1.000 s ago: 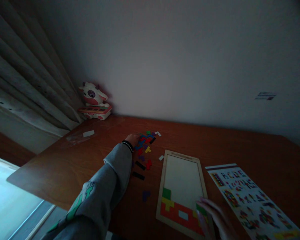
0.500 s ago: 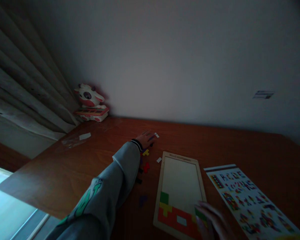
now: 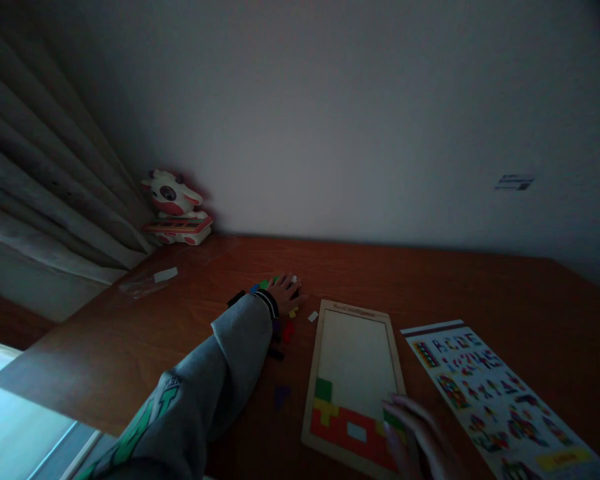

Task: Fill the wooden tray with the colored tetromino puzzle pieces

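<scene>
Along the far left, a pale curtain (image 3: 55,153) is hanging near a cow-shaped toy (image 3: 173,207), which is sitting at the back of the worktop (image 3: 455,287), by the wall (image 3: 355,120). Nearer, a clear wrapper (image 3: 137,288) is lying with a white label (image 3: 166,275). Farther right, the left hand (image 3: 284,293) is resting palm down among loose pieces (image 3: 263,285), its fingers spread and gripping nothing that shows. Because palm and sleeve (image 3: 200,387) are covering so much, small pieces could be getting scattered or dragged by the cuff unseen. Green and blue ones are peeking out left of the wrist, a black piece (image 3: 236,298) is lying beyond them, and a red piece (image 3: 288,331) is lying nearer the person, with a dark blue piece (image 3: 282,396) apart from the group. Just right of that hand, a white tile (image 3: 313,317) is lying beside the wooden tray (image 3: 357,360).

At the tray's near end, fitted pieces (image 3: 327,433) in red, yellow and green are surrounding one pale gap. Over the near right corner, the right hand (image 3: 420,427) is holding a green piece (image 3: 393,420); a loosening pinch could be dropping it askew. That piece is sitting between thumb and fingers. Rightmost, a picture sheet (image 3: 475,400) is lying flat.
</scene>
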{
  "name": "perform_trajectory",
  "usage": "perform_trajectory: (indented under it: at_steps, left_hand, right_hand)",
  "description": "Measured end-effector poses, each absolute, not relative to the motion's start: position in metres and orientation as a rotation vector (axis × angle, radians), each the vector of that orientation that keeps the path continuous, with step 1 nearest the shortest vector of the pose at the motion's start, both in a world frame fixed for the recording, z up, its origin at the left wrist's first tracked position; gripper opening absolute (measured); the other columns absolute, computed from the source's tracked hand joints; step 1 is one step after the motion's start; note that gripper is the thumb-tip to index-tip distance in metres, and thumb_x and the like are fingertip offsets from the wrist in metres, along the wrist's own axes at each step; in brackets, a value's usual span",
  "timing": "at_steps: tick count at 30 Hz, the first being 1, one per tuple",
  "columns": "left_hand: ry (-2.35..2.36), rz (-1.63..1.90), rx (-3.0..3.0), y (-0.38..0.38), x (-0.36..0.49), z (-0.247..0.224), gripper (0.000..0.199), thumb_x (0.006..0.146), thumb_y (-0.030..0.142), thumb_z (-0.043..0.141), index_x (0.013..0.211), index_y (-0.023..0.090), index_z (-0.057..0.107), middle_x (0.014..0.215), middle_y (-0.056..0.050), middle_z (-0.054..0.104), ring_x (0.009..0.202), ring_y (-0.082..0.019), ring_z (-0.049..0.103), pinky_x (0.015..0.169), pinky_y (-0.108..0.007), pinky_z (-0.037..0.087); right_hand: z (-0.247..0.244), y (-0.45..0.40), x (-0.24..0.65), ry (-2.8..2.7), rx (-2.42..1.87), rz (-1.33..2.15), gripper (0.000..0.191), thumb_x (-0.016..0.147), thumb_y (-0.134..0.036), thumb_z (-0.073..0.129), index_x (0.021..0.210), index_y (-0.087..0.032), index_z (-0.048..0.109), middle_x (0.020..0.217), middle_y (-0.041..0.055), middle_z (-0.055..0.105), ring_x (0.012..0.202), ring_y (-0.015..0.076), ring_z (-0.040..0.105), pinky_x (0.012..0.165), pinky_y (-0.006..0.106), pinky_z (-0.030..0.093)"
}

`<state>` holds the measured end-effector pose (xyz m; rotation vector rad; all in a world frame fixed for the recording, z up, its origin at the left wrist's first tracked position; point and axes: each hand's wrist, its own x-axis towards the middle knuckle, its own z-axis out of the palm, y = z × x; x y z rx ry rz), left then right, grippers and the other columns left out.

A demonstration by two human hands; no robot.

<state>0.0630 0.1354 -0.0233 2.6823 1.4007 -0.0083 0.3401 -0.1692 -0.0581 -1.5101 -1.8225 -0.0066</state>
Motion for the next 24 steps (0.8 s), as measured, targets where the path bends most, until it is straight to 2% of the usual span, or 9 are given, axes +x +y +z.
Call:
perform_trajectory:
  at_steps: [4, 6, 10, 14, 19, 21, 24]
  left_hand:
    - [1.416, -0.073, 2.656, 0.093, 0.044, -0.015, 0.070, 0.091, 0.068, 0.036, 0.148, 0.026, 0.036, 0.156, -0.016, 0.029, 0.142, -0.041, 0.027, 0.108, -0.067, 0.026]
    - [1.384, -0.078, 2.665, 0.072, 0.038, -0.013, 0.074, 0.090, 0.071, 0.034, 0.149, 0.026, 0.034, 0.157, -0.016, 0.027, 0.142, -0.043, 0.026, 0.107, -0.070, 0.024]
    - [1.394, 0.052, 2.768, 0.041, 0.040, -0.010, 0.062, 0.094, 0.063, 0.035, 0.146, 0.030, 0.039, 0.156, -0.013, 0.031, 0.139, -0.044, 0.029, 0.105, -0.074, 0.022]
    - [1.217, 0.142, 2.932, 0.030, 0.057, -0.008, 0.052, 0.099, 0.052, 0.034, 0.147, 0.033, 0.037, 0.157, -0.008, 0.029, 0.141, -0.039, 0.028, 0.109, -0.066, 0.025]
    - [1.182, 0.124, 2.873, 0.021, 0.063, -0.009, 0.058, 0.097, 0.058, 0.030, 0.147, 0.028, 0.038, 0.152, -0.011, 0.038, 0.138, -0.035, 0.034, 0.110, -0.059, 0.030]
    - [1.248, 0.187, 2.830, 0.016, 0.055, -0.009, 0.058, 0.097, 0.058, 0.033, 0.145, 0.027, 0.042, 0.150, -0.011, 0.042, 0.137, -0.033, 0.036, 0.112, -0.055, 0.030]
    - [1.329, 0.307, 2.762, 0.017, 0.033, -0.008, 0.046, 0.097, 0.050, 0.040, 0.136, 0.028, 0.053, 0.143, -0.008, 0.051, 0.133, -0.029, 0.042, 0.113, -0.050, 0.032]
  right_hand:
    - [-0.052, -0.171, 0.337, -1.801, -1.531, 0.024, 0.028, 0.092, -0.040, 0.055, 0.114, -0.025, 0.064, 0.114, 0.0089, 0.069, 0.100, 0.0230, 0.070, 0.081, 0.030, 0.060]
    - [-0.047, -0.171, 0.335, -1.799, -1.526, 0.039, 0.028, 0.092, -0.041, 0.056, 0.113, -0.025, 0.064, 0.114, 0.0088, 0.069, 0.100, 0.0228, 0.070, 0.081, 0.030, 0.060]
    - [-0.040, -0.169, 0.331, -1.785, -1.492, 0.045, 0.026, 0.093, -0.041, 0.053, 0.110, -0.026, 0.065, 0.111, 0.0082, 0.070, 0.098, 0.0213, 0.071, 0.081, 0.028, 0.060]
    - [-0.039, -0.168, 0.330, -1.752, -1.484, 0.030, 0.027, 0.094, -0.043, 0.051, 0.108, -0.025, 0.066, 0.109, 0.0076, 0.071, 0.096, 0.0208, 0.071, 0.081, 0.028, 0.060]
    - [-0.039, -0.168, 0.329, -1.731, -1.469, 0.044, 0.026, 0.093, -0.042, 0.052, 0.106, -0.026, 0.067, 0.109, 0.0064, 0.071, 0.096, 0.0209, 0.071, 0.080, 0.028, 0.060]
    - [-0.039, -0.168, 0.329, -1.725, -1.466, 0.052, 0.026, 0.093, -0.043, 0.053, 0.106, -0.025, 0.067, 0.109, 0.0067, 0.071, 0.095, 0.0210, 0.071, 0.080, 0.028, 0.060]
    - [-0.038, -0.168, 0.328, -1.725, -1.470, 0.046, 0.026, 0.093, -0.043, 0.053, 0.105, -0.025, 0.068, 0.108, 0.0068, 0.071, 0.095, 0.0214, 0.072, 0.079, 0.029, 0.060]
